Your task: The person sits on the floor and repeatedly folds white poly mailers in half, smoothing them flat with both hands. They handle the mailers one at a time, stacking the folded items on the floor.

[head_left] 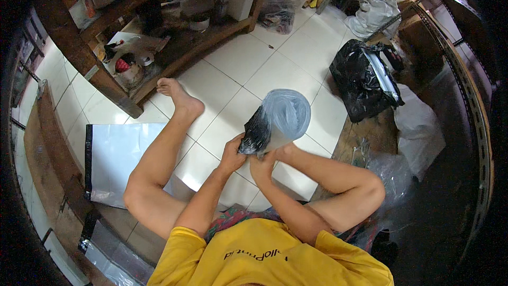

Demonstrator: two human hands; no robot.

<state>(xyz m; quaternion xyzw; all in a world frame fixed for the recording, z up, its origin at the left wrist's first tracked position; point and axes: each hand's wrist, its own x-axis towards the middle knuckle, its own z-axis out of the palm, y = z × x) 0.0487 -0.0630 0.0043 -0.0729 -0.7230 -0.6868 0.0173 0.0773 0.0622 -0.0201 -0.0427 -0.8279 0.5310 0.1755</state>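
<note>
A thick roll of translucent bluish plastic [290,114], perhaps bubble wrap, stands between my legs with its coiled end facing up. Crinkled black plastic [257,130] covers its left side. My left hand [233,152] is closed at the lower left of the roll, gripping the edge of the black plastic. Close beside it, my right hand [262,165] is closed at the bottom edge of the roll, its fingertips partly hidden behind the plastic. The two hands nearly meet under the roll.
A white plastic mailer bag [119,159] lies left of my leg. A wooden shelf [185,55] stands at the upper left. To the right sit a black plastic bag [362,82] with pale sheets in it, crumpled clear plastic [418,132] and a metal rack [465,69].
</note>
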